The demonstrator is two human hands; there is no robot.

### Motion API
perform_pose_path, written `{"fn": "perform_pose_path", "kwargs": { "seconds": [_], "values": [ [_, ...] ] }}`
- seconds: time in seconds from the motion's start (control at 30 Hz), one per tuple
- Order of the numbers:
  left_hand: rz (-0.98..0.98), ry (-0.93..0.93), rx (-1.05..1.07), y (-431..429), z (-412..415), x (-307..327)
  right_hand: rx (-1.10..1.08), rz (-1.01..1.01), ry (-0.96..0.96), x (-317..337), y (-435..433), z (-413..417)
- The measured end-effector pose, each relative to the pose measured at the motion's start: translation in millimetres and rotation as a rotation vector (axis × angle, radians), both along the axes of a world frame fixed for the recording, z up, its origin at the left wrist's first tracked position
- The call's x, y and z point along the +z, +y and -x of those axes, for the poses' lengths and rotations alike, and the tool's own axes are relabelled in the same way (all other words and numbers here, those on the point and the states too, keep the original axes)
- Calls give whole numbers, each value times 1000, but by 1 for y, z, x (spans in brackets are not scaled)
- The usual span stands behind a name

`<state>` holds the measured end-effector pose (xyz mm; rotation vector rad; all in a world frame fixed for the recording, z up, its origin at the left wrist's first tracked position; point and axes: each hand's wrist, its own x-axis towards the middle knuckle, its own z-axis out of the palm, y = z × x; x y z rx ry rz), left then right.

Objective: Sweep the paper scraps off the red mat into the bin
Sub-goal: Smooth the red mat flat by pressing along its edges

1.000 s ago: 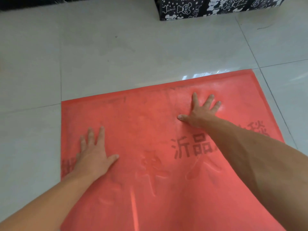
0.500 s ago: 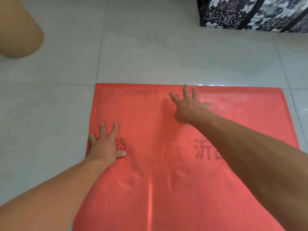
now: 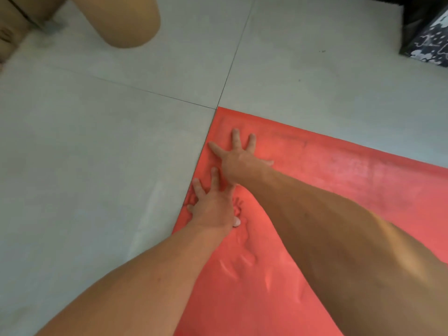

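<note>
The red mat [image 3: 351, 180] lies flat on the tiled floor and fills the lower right of the view. My left hand [image 3: 213, 202] presses flat on the mat close to its left edge, fingers spread. My right hand [image 3: 238, 156] lies flat just beyond it, near the mat's far left corner, fingers spread and pointing toward the left edge. Both hands hold nothing. No paper scraps and no bin show in this view.
Pale grey floor tiles [image 3: 97, 154] surround the mat. A bare knee [image 3: 126, 20] is at the top left, beside a brown cardboard box [image 3: 12, 27]. A black-and-white patterned box [image 3: 426, 44] stands at the top right.
My right hand has slid leftward across the mat, from its middle to the far left corner. The left hand shifted to the left edge. The view has swung left.
</note>
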<state>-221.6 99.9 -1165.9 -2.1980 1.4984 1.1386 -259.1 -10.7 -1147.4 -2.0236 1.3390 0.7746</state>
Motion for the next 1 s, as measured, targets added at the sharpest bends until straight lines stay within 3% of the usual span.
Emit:
{"fn": "perform_pose_path", "kwargs": {
  "seconds": [0.17, 0.3, 0.4, 0.7, 1.0],
  "values": [
    [276, -254, -264, -8, -26, 19, 7, 28, 16, -9, 0, 1],
    [520, -123, -93, -32, -54, 11, 32, 79, 40, -14, 2, -1],
    [450, -30, -34, -45, -65, -7, 30, 85, 67, -15, 0, -1],
    [224, -276, -221, -43, -64, -2, 26, 45, 112, -16, -1, -9],
    [175, -213, -238, 39, -70, 3, 46, 61, 140, -27, -4, -8]
  ]
}}
